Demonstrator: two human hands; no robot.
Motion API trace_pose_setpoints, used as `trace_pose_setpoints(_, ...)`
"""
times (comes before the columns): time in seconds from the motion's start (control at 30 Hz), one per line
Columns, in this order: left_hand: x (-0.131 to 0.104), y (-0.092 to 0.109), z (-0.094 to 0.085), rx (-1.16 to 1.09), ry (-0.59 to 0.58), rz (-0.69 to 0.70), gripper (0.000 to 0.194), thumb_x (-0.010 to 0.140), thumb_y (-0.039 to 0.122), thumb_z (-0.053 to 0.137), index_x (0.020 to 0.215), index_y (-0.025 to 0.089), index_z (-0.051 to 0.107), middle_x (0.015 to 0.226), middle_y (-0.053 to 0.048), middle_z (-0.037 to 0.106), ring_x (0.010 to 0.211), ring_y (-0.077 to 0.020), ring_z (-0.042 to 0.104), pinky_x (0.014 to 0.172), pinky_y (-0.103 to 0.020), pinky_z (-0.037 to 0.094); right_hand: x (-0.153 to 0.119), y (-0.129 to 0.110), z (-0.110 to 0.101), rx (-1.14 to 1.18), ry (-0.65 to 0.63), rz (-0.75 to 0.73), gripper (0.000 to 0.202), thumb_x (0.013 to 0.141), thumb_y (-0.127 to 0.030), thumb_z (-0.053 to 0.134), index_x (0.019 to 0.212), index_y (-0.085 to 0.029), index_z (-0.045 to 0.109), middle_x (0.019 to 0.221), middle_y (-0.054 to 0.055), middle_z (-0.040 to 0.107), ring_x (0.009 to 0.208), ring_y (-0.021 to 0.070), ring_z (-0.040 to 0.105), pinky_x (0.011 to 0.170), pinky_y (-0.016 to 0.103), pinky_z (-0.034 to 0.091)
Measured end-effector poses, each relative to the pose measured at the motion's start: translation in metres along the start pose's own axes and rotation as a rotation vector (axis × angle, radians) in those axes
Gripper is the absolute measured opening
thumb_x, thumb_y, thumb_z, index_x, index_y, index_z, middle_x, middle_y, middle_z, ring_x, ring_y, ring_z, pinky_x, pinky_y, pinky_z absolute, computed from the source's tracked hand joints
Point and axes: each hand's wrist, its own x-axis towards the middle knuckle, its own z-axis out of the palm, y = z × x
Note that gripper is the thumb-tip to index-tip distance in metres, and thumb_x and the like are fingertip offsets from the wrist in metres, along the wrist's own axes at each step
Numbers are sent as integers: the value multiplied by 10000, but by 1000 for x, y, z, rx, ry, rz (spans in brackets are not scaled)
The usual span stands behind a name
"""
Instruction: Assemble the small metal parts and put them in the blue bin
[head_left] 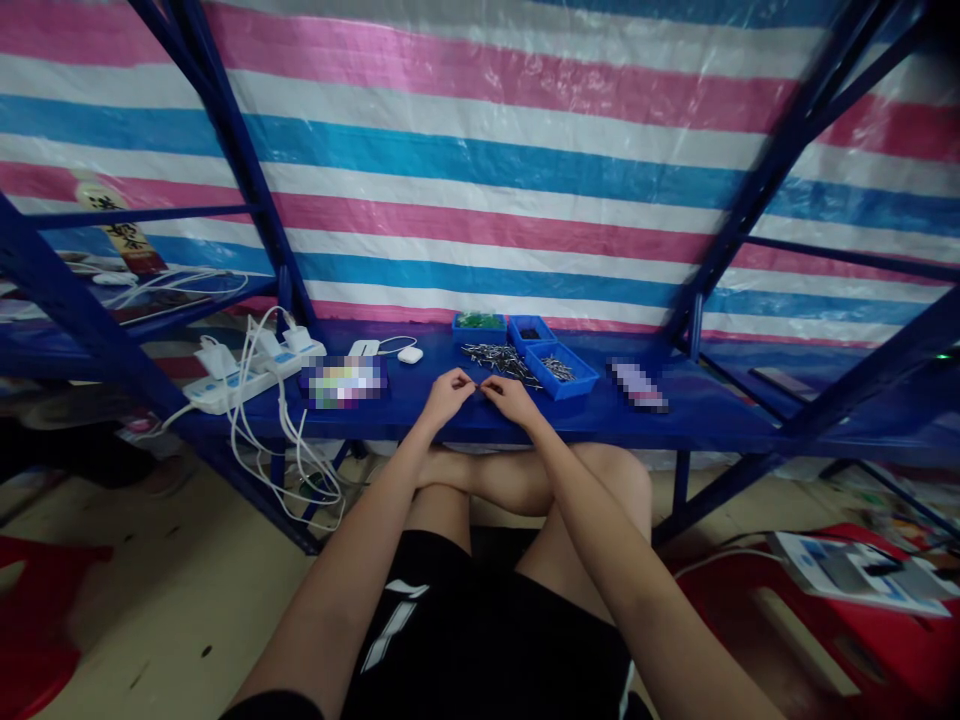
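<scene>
My left hand (448, 393) and my right hand (510, 398) meet over the front of the blue table (420, 425), fingertips almost touching. Both are closed in a pinch; whatever sits between the fingers is too small to make out. Just beyond them lies a loose pile of thin black and silver pieces (499, 360). To its right is a blue bin of small silver pieces (561, 372). Behind stand a blue bin with dark contents (531, 332) and a blue bin with green pieces (480, 325).
A white power strip (251, 375) with plugs and tangled cables (281, 460) hangs over the left end. A white earbud case (410, 355), a white charger (364, 348) and blurred items lie nearby. Blue frame posts (739, 205) flank the table. Red stools (810, 640) stand low at both sides.
</scene>
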Motion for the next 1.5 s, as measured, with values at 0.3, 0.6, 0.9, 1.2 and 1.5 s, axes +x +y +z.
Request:
trace_pose_setpoints(0.3, 0, 1, 1, 28, -24, 15, 180, 736, 315, 531, 754, 154, 609, 744, -32, 656, 719, -149, 603, 693, -256, 443, 0, -1, -2, 55, 61, 51, 212, 820, -331, 471, 819, -193, 631, 774, 7, 648, 684, 133, 558, 670, 237, 405)
trace_pose_setpoints(0.6, -1, 0, 1, 84, -93, 9, 234, 696, 324, 570, 788, 134, 670, 718, -40, 664, 664, -146, 578, 624, -239, 428, 0, -4, -2, 75, 56, 59, 241, 809, -377, 482, 802, -190, 633, 765, 0, 645, 691, 128, 557, 663, 230, 394)
trace_pose_setpoints(0.9, -1, -1, 2, 151, -94, 8, 195, 654, 245, 576, 779, 134, 677, 701, -31, 661, 658, -148, 576, 627, -244, 432, -1, -8, -2, 34, 9, 63, 307, 799, -435, 489, 724, -174, 631, 701, -1, 633, 645, 123, 538, 615, 219, 376)
trace_pose_setpoints(1.2, -3, 0, 2, 180, -104, 37, 208, 680, 247, 579, 824, 141, 686, 785, -55, 680, 704, -161, 599, 661, -256, 445, 0, -4, -2, 31, -6, 68, 261, 804, -358, 472, 736, -173, 643, 725, 4, 644, 671, 131, 552, 638, 224, 383)
trace_pose_setpoints(1.5, -2, -1, 3, 147, -124, 45, 231, 715, 297, 551, 817, 133, 678, 757, -52, 676, 687, -153, 591, 649, -246, 440, 0, -5, -3, 57, 45, 91, 237, 790, -367, 490, 744, -174, 619, 729, 2, 636, 674, 127, 546, 655, 229, 394)
